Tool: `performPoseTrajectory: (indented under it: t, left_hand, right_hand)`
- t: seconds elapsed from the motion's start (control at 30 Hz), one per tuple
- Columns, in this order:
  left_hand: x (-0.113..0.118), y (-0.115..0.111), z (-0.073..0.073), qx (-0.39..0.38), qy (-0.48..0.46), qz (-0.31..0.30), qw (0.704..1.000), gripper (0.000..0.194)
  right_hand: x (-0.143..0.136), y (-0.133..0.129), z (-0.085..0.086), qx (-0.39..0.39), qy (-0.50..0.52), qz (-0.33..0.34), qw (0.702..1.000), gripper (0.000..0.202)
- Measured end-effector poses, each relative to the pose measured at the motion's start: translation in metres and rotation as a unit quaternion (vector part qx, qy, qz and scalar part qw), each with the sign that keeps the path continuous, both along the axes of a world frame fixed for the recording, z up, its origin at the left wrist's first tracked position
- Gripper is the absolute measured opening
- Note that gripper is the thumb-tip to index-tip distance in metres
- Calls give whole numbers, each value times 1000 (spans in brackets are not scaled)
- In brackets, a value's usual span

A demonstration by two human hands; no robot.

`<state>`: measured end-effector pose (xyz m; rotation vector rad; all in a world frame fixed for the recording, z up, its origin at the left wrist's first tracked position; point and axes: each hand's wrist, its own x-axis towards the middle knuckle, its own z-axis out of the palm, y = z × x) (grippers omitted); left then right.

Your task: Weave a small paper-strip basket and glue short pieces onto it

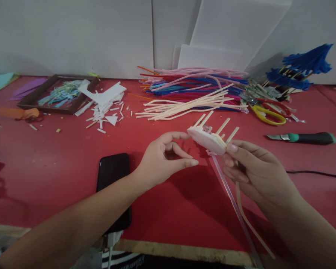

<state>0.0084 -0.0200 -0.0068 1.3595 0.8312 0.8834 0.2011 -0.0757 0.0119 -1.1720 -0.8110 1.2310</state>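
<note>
My right hand (252,172) pinches the edge of a white foam piece (205,141) that has several short cream sticks (223,126) standing up from it. A loose cream pipe cleaner (242,209) hangs below these fingers. From under the foam piece, a translucent pink tube (226,186) slants down toward the table's front edge. My left hand (168,155) is at the left of the foam piece, its fingers apart. Its index fingertip comes up to the foam's left edge; whether it touches, I cannot tell.
Behind lie cream pipe cleaners (182,106) and a coloured bundle (196,80). Yellow-handled scissors (268,115) and a green-black utility knife (302,138) with its blade out lie right. A phone (114,175), white foam scraps (106,99) and a brown frame (53,108) lie left.
</note>
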Motion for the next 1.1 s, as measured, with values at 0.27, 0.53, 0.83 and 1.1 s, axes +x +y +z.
performPoseTrajectory:
  t: [0.27,0.53,0.83,1.1]
  left_hand:
    - [2,2,2,10,-30,21,999,13]
    - [2,3,1,-111,-79,13,991,18]
    - [1,16,-4,-126,-104,203,965,46]
    - [4,-6,0,-106,-117,-182,971,96]
  right_hand:
    - [-2,-2,-3,3,-5,2,1000,29]
    - [0,-4,-9,10,-52,10,999,25]
    - [3,-10,-11,38,-174,-1,984,19]
    - [-4,-17,-1,121,-351,38,928,7]
